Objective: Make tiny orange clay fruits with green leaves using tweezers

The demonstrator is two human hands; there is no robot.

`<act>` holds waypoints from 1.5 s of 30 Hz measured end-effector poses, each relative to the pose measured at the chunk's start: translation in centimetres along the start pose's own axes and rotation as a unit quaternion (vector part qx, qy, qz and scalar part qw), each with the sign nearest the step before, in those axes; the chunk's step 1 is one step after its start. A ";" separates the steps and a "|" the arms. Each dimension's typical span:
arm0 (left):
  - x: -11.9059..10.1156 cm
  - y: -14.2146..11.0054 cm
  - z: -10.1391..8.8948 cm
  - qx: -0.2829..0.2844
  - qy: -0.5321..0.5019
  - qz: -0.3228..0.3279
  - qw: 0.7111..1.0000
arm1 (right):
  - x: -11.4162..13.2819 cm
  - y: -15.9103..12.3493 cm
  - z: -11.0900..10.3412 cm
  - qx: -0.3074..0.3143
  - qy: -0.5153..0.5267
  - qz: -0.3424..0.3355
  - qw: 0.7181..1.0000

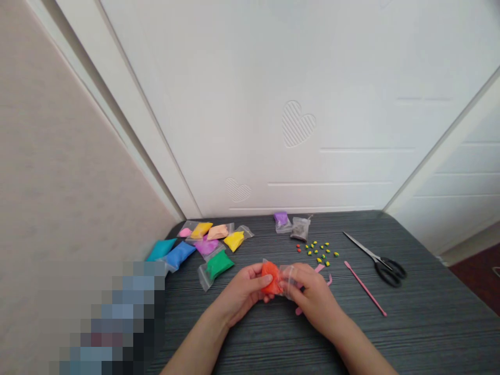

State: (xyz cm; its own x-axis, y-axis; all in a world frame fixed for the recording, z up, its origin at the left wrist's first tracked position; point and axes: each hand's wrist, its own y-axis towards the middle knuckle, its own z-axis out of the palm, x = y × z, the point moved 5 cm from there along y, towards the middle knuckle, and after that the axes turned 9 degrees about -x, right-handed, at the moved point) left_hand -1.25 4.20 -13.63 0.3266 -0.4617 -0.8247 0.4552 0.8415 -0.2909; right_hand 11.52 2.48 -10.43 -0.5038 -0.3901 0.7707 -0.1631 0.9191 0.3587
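Observation:
Near the front middle of the table, both hands are on a clear zip bag of orange modelling clay [270, 276]. My left hand [250, 287] grips the clay-filled part, its thumb across the front. My right hand [310, 294] pinches the clear top end of the bag; some of its fingertips are hidden behind the plastic. Partly covered by the right hand are pink plastic tools [319, 269]. Just beyond lie several tiny yellow-and-green clay pieces [319, 260] and small red-orange ones [299, 250].
Bags of coloured clay lie at the left, among them green [219, 264], blue [180, 254] and yellow [234, 240]. A purple bag [280, 219] and a grey bag [300, 229] lie at the back. To the right are a pink stick tool [365, 288] and black-handled scissors [380, 260].

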 end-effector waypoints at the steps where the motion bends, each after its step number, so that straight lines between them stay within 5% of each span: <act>1: -0.1 0.0 0.0 -0.005 0.002 0.004 1.000 | -0.1 -0.1 0.0 -0.003 0.007 -0.002 1.000; 11: 0.2 0.4 -0.4 -0.022 0.024 0.027 0.999 | -0.7 0.2 0.6 -0.009 -0.023 -0.004 1.000; 19: -0.4 0.4 -0.6 -0.026 0.004 0.033 0.999 | 0.1 0.2 0.0 0.005 0.075 0.029 0.997; 28: 0.1 0.3 -0.2 -0.017 0.005 0.032 0.999 | -0.1 0.2 0.4 0.006 0.019 0.003 1.000; 39: -0.6 0.5 -1.9 -0.052 -0.005 0.034 0.998 | -0.5 0.1 -0.5 0.024 0.164 0.097 0.981; 45: -0.4 0.5 -1.8 -0.043 -0.002 0.025 0.999 | -0.5 0.0 -0.4 0.023 0.128 0.098 0.987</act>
State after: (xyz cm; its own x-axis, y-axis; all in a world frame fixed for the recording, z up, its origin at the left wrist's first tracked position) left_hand -2.65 5.28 -14.35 0.3514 -0.4193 -0.8371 0.3650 0.8847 -0.2899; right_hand 12.13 2.69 -10.57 -0.2992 -0.1995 0.9331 -0.1240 0.9777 0.1693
